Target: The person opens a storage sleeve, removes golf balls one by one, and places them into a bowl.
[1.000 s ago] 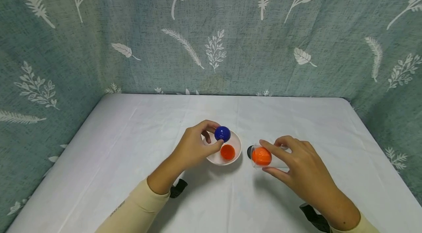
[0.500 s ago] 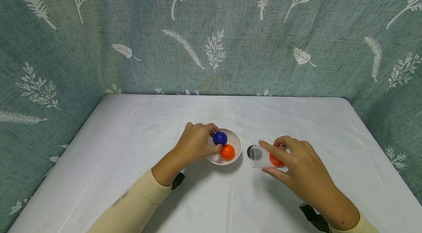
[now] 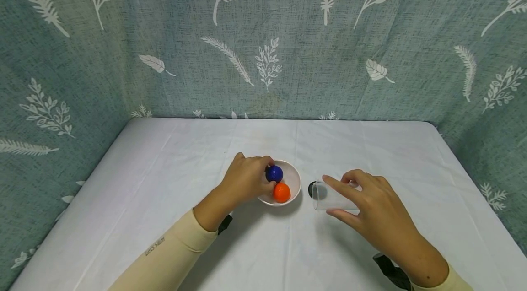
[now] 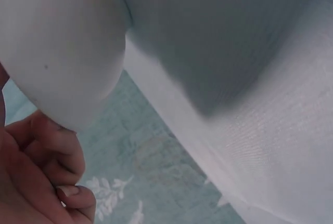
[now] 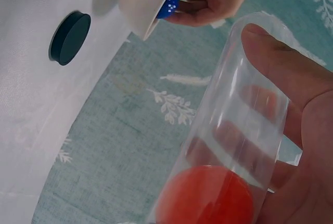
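Observation:
My left hand point(image 3: 265, 173) pinches a blue ball point(image 3: 274, 174) low inside a small white bowl point(image 3: 294, 177), next to an orange ball point(image 3: 282, 192) lying in it. My right hand point(image 3: 341, 197) grips a clear plastic cup point(image 3: 320, 196) lying on its side just right of the bowl, mouth toward it. In the right wrist view a second orange ball point(image 5: 205, 195) sits deep in the cup point(image 5: 244, 130); the head view hides it behind my fingers. The left wrist view shows only the bowl's outer wall point(image 4: 62, 52) and my curled fingers point(image 4: 49, 177).
A black round lid point(image 3: 311, 189) lies on the white tablecloth point(image 3: 164, 181) between bowl and cup mouth, and shows as a dark disc point(image 5: 70, 37) in the right wrist view. A leaf-patterned teal curtain point(image 3: 263, 39) walls the back and both sides.
My left hand has lowered the blue ball into the bowl. The orange ball in the cup has rolled from the mouth to the far end, behind my right fingers.

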The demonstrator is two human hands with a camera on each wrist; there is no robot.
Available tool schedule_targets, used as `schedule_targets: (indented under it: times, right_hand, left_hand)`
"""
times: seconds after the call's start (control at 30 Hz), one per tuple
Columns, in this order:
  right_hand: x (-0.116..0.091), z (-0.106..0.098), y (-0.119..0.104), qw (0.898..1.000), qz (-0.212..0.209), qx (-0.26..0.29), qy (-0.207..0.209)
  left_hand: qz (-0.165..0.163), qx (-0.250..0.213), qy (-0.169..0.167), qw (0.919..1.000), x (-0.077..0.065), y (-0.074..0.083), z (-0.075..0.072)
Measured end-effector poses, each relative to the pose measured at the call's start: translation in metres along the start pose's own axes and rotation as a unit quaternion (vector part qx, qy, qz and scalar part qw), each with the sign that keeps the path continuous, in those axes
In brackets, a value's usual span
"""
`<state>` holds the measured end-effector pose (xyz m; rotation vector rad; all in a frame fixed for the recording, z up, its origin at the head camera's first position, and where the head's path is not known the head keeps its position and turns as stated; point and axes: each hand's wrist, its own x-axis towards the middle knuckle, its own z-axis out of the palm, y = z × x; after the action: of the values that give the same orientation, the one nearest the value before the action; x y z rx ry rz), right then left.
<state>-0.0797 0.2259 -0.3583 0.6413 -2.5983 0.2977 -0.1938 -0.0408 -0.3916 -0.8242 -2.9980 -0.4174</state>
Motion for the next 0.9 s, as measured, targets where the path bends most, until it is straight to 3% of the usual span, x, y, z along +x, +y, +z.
schedule_targets:
  times: [0.17, 0.5, 0.63, 0.73, 0.9]
  right_hand:
    - [0.000, 0.000, -0.001, 1.000, 0.003, 0.000, -0.004]
    - [0.000, 0.002, 0.000, 1.000, -0.003, 0.002, 0.005]
    - [0.000, 0.002, 0.000, 1.000, -0.004, 0.003, 0.006]
    - [0.000, 0.001, 0.000, 1.000, -0.003, 0.004, 0.003]
    - [-0.001, 0.001, 0.000, 1.000, -0.009, 0.008, 0.009]
  left_hand:
    - [0.008, 0.012, 0.000, 0.9999, 0.000, 0.000, 0.002]
    - [0.041, 0.046, 0.033, 0.9976, -0.002, 0.001, 0.004]
    - [0.040, 0.024, 0.061, 0.9971, -0.005, 0.003, 0.003]
    - [0.043, -0.010, 0.103, 0.9936, -0.008, 0.006, 0.003]
    - [0.075, -0.094, 0.180, 0.9762, -0.014, 0.017, 0.002]
